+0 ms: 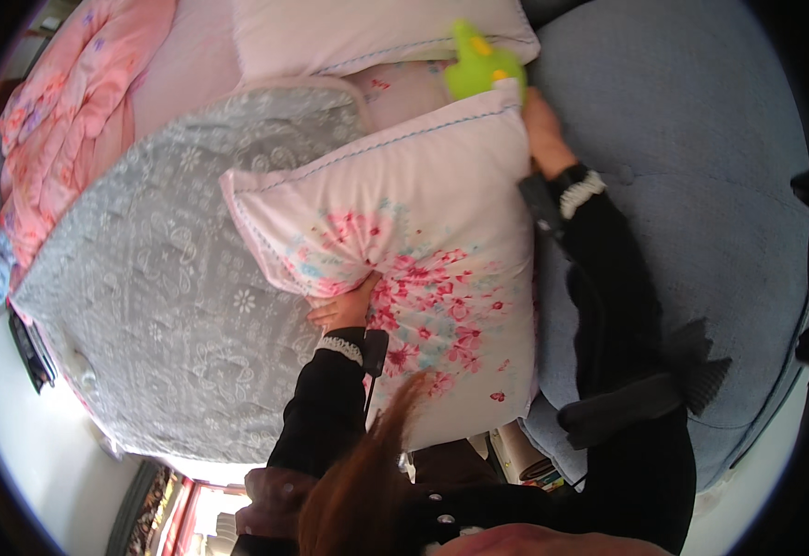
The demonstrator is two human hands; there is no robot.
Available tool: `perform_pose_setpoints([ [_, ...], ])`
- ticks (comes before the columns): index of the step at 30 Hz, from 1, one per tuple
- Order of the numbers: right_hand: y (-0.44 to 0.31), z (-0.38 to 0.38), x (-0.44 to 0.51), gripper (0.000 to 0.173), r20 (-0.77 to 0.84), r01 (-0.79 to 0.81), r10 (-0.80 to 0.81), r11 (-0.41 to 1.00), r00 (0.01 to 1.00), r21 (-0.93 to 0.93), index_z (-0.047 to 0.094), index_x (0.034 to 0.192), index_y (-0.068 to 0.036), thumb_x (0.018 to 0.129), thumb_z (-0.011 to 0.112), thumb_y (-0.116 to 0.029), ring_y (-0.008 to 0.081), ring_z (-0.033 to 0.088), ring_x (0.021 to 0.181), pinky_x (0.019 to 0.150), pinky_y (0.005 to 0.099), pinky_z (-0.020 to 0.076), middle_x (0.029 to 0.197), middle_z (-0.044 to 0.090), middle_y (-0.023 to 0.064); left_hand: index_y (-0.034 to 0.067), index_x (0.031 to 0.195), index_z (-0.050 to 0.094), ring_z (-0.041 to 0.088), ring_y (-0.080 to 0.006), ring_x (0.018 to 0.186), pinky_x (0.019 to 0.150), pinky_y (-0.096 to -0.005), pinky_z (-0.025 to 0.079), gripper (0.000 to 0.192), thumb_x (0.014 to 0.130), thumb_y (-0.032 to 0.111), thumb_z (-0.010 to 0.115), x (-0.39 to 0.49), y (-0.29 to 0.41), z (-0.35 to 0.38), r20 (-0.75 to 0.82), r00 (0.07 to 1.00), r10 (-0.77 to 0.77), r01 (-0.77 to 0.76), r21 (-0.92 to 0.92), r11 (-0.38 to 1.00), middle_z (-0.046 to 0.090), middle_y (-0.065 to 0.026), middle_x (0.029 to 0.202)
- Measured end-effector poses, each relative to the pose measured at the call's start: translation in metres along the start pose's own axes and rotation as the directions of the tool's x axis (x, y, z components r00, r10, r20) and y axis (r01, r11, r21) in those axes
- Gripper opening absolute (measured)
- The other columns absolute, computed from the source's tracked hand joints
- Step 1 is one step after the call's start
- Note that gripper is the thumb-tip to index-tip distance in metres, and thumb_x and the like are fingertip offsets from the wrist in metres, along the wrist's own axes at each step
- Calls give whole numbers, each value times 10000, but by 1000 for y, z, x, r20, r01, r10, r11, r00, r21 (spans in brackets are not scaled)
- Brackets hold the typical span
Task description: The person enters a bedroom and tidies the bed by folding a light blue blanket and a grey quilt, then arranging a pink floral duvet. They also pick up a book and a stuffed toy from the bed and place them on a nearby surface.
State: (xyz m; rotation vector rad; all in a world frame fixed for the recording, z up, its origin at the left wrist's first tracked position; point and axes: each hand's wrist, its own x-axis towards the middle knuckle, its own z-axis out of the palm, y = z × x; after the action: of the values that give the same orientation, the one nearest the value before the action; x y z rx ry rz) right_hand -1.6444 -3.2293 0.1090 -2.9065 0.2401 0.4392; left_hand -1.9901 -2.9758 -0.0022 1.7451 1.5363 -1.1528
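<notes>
A white and pale pink pillow with printed pink flowers and a blue stitched border lies tilted before me. My left hand grips its left edge, pinching the cover into deep creases, with the thumb pressed into the flowers. At the far right corner is my right hand, against the pillow's side. Its fingers are partly hidden, so what they grip is unclear. Just beyond that corner, close to these fingers, is a blurred bright green plush toy with yellow parts.
A grey quilted bedspread with white paisley print spreads on the left. A second pillow lies at the far end. Pink floral bedding is bunched at far left. A blue-grey padded headboard rises on the right.
</notes>
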Motion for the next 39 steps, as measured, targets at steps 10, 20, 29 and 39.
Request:
perform_pose_setpoints([
  [10, -50, -152, -165, 623, -578, 476, -338, 874, 743, 101, 503, 1184, -35, 628, 761, -151, 326, 538, 1053, 887, 374, 432, 1107, 541, 154, -29, 1391, -219, -42, -545, 1344, 1101, -553, 78, 1674, 298, 852, 693, -32, 27, 3, -86, 996, -12, -1, -152, 988, -91, -445, 1398],
  [20, -8, -79, -221, 687, -240, 286, -291, 957, 926, -55, 440, 1267, -9, 710, 750, -264, 369, 472, 1128, 894, 403, 435, 1198, 466, 216, 94, 1458, -48, 177, -608, 1247, 1015, -603, 242, 1036, 723, 326, 645, -2, 30, 13, -27, 965, 262, -254, 170, 952, -104, -530, 1304],
  [29, -57, -114, -334, 284, -687, 723, -375, 612, 622, 320, 499, 1177, 10, 894, 521, -5, 241, 491, 1119, 965, 369, 399, 1180, 499, 127, 120, 1481, -35, 70, -269, 1413, 1104, -529, 133, 896, 895, 434, 566, -32, -77, -76, 164, 546, 821, -42, -974, 223, -1, -123, 1546],
  [39, -111, -22, -293, 521, -4, 743, -802, 551, 597, 380, 345, 1368, -16, 878, 519, -59, 252, 508, 1168, 844, 322, 482, 1360, 415, 189, 76, 1462, 75, 75, -412, 1362, 1071, -574, 129, 991, 770, 656, 485, 46, -106, -92, -351, 822, 448, -568, -549, 613, 92, -293, 1463],
])
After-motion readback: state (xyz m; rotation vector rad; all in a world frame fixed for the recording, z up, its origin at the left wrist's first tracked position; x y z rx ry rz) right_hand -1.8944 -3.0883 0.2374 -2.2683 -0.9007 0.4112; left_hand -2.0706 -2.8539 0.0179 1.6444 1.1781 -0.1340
